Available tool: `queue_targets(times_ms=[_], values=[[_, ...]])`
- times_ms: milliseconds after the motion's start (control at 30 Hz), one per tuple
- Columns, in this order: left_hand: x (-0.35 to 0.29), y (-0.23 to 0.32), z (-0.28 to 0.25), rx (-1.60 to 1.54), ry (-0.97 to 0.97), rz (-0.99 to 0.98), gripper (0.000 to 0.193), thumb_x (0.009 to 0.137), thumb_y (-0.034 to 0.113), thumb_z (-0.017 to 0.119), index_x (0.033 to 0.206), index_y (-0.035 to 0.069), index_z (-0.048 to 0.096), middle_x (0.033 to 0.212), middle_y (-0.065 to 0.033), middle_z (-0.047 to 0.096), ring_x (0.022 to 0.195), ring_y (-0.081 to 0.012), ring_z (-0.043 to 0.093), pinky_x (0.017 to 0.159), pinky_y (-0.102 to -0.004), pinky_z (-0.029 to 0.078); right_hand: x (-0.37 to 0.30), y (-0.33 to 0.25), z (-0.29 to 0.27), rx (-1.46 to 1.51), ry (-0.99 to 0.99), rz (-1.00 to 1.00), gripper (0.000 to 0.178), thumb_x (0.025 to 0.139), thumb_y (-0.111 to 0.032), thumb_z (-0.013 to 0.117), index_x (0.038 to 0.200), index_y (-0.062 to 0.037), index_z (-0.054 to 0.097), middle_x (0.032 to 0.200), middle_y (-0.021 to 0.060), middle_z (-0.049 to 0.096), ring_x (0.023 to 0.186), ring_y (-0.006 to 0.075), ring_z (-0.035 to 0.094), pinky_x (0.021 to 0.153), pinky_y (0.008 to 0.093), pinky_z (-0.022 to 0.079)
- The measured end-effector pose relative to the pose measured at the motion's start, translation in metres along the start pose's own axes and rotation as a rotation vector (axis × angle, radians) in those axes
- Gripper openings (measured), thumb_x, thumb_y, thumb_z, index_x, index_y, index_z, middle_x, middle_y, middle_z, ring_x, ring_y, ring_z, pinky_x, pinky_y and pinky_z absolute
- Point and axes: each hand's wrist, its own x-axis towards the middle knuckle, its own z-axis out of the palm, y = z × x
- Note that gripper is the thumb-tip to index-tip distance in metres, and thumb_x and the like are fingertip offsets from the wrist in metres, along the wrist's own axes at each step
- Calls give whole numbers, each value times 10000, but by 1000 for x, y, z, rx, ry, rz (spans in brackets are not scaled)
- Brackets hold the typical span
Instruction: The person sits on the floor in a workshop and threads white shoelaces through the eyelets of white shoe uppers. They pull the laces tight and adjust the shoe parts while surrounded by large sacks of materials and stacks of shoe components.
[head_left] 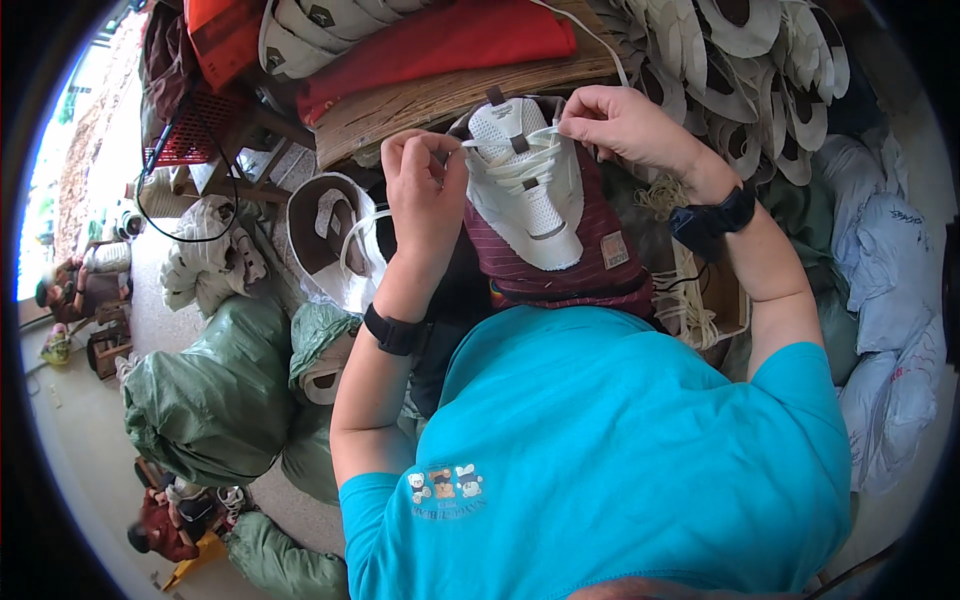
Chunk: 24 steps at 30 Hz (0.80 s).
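A white shoe upper [530, 205] with a perforated toe lies on a maroon striped cloth [500, 268], against the edge of a wooden board. A white shoelace [520, 170] crosses its tongue through the eyelets. My left hand [425, 195], at the upper's left side, pinches one end of the lace between thumb and fingers. On the other side my right hand [630, 135] pinches the opposite end, so the lace spans the upper between them. Left of my left hand sits another white upper [340, 240] with a brown lining and a loose lace.
Ahead, the wooden board [420, 95] bears red cloth [450, 55] and stacked white shoe parts [330, 35]. More uppers [745, 80] hang at upper right. Loose laces [690, 305] fill a box by my right forearm. Green sacks [215, 385] and white sacks [890, 280] flank me; other people sit far left.
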Motion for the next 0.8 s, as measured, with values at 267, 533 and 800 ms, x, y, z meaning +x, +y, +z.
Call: queue_targets(times_ms=[267,533,800], values=[[12,10,0,247,-86,440,142,815,58,707,922,57,613,920,-111,569,742,-306,596,645,-382,502,13,-4,3,-146,57,-50,160,965,-200,648,925,-45,648,772,-61,562,682,15,464,583,202,383],[-7,-25,-54,295,-162,289,81,874,53,644,954,64,636,822,-111,599,797,-318,627,680,-415,509,-6,26,-33,-169,59,-71,178,969,-182,627,934,-11,664,750,-58,557,713,41,487,666,233,420],[-20,-20,-67,586,-10,345,95,910,89,650,996,73,688,848,-79,662,814,-258,656,676,-369,503,-22,82,-25,-603,275,-316,170,941,-146,622,1002,-11,706,873,44,674,769,199,628,762,302,490]])
